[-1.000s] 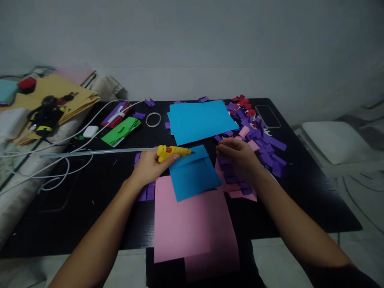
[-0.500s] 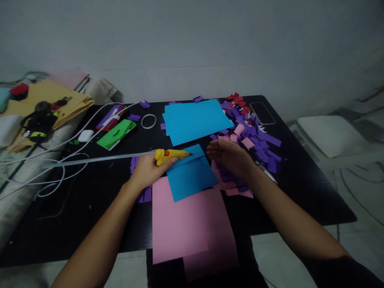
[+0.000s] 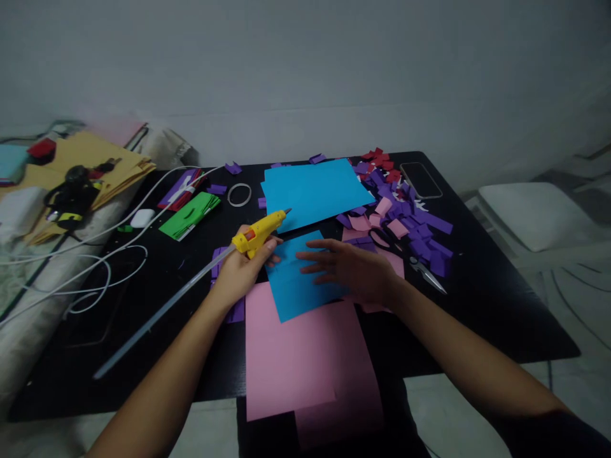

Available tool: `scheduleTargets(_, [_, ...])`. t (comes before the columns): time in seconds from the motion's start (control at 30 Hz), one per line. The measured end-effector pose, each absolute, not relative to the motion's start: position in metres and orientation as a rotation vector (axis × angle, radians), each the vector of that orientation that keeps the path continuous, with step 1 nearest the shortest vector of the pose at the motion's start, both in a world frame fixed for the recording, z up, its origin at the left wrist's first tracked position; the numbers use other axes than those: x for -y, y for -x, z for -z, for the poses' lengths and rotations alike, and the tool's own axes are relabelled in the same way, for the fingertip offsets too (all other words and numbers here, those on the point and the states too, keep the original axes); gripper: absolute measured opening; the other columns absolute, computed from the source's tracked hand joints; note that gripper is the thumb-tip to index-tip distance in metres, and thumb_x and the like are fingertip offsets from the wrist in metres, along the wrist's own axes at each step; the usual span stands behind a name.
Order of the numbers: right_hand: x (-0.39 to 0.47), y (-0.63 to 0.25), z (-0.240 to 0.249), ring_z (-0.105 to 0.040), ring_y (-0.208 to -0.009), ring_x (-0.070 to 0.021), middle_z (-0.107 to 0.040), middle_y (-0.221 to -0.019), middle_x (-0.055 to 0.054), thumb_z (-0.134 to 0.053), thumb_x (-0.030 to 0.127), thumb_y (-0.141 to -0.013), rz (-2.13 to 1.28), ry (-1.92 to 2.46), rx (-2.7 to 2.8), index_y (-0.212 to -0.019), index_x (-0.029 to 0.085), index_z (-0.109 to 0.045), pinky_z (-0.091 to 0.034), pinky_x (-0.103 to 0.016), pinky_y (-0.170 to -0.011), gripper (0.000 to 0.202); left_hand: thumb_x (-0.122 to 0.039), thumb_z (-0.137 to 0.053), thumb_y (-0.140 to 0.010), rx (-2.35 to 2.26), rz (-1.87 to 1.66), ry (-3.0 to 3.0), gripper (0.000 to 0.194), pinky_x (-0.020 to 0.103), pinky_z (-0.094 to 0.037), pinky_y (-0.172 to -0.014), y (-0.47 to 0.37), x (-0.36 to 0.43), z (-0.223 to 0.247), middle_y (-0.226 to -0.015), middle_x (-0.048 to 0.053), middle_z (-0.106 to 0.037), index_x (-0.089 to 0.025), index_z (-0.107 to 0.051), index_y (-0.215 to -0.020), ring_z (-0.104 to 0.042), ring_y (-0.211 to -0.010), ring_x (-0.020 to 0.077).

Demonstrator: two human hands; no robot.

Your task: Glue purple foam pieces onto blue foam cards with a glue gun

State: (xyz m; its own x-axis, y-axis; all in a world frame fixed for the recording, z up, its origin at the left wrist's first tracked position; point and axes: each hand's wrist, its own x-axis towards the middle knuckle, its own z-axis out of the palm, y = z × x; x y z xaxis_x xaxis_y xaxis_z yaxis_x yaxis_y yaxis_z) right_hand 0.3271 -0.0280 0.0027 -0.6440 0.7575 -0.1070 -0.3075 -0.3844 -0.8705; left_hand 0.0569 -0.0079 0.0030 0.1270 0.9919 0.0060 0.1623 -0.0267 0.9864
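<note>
Now the yellow glue gun (image 3: 258, 234) has swung round: half a second ago its nozzle lay level over the small blue sheet (image 3: 289, 292), and here it tips up toward the larger blue sheets (image 3: 312, 191) at the far side, its long glue stick (image 3: 162, 312) slanting down to the near left. Our left grip (image 3: 238, 270) is wrapped around the gun's handle, just beside the small sheet's left edge. Our right grip (image 3: 356, 270) has moved left, off the purple-and-pink paper, and its fingers are spread over the small sheet, pinching nothing; we cannot tell whether they touch it. That shift has also uncovered the handles of the scissors (image 3: 427, 275) to the right.

The small blue sheet lies flat mid-desk, overlapping the far edge of the pink sheets (image 3: 286, 356). With the nozzle turned away and the right palm over the paper, we judge that gluing is paused and attention has gone to the sheet itself, perhaps to steady or smooth it.
</note>
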Motion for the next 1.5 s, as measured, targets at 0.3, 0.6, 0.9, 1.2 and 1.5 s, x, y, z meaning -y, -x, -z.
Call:
scheduleTargets(0.3, [0.039,-0.311,-0.011,-0.068,-0.135,-0.0316,-0.051,-0.167,-0.013,-0.024,0.053,-0.11,-2.172,0.785,1.104,-0.164,0.028,-0.044,-0.057,-0.05,-0.106,0.063,-0.041,-0.089,-0.077,-1.16,-1.007,-1.243,0.035,0.026,-0.045,-0.049,-0.062,0.014,-0.008,-0.078,-0.001,-0.061,-0.023,-0.063,-0.091,-0.052,-0.056,0.0112])
scheduleTargets(0.6, [0.038,-0.311,-0.008,-0.067,-0.137,-0.0298,-0.047,-0.17,-0.012,-0.022,0.057,-0.111,-2.215,0.715,1.159,-0.168,0.031,-0.036,-0.057,-0.049,-0.105,0.065,-0.035,-0.09,-0.073,-1.146,-0.986,-1.427,0.037,0.032,-0.055,-0.069,-0.068,0.016,-0.01,-0.097,0.005,-0.075,-0.021,-0.055,-0.077,-0.07,-0.084,0.0207])
scheduleTargets(0.9, [0.039,-0.313,-0.006,-0.069,-0.135,-0.0302,-0.053,-0.166,-0.01,-0.028,0.056,-0.11,-2.194,0.703,1.182,-0.167,0.035,-0.039,-0.058,-0.05,-0.103,0.061,-0.035,-0.087,-0.077,-1.237,-1.087,-1.405,0.034,0.03,-0.051,-0.065,-0.063,0.016,-0.01,-0.08,0.001,-0.072,-0.023,-0.055,-0.076,-0.066,-0.073,0.018])
scheduleTargets(1.2, [0.037,-0.316,-0.002,-0.072,-0.128,-0.0336,-0.063,-0.155,-0.014,-0.042,0.056,-0.105,-2.056,0.704,1.162,-0.148,0.028,-0.061,-0.06,-0.052,-0.101,0.056,-0.038,-0.088,-0.079,-1.263,-1.318,-1.308,0.034,0.029,-0.051,-0.066,-0.042,0.002,-0.004,-0.083,0.0,-0.067,-0.023,-0.057,-0.084,-0.061,-0.071,0.0147])
scheduleTargets(1.5, [0.032,-0.32,0.003,-0.075,-0.11,-0.0256,-0.073,-0.14,-0.013,-0.06,0.046,-0.098,-2.04,0.74,0.957,-0.13,0.022,-0.072,-0.06,-0.039,-0.093,0.042,-0.026,-0.092,-0.07,-1.257,-1.497,-1.125,0.038,0.027,-0.055,-0.072,-0.029,-0.009,-0.012,-0.079,-0.003,-0.067,-0.022,-0.058,-0.085,-0.066,-0.072,0.0132])
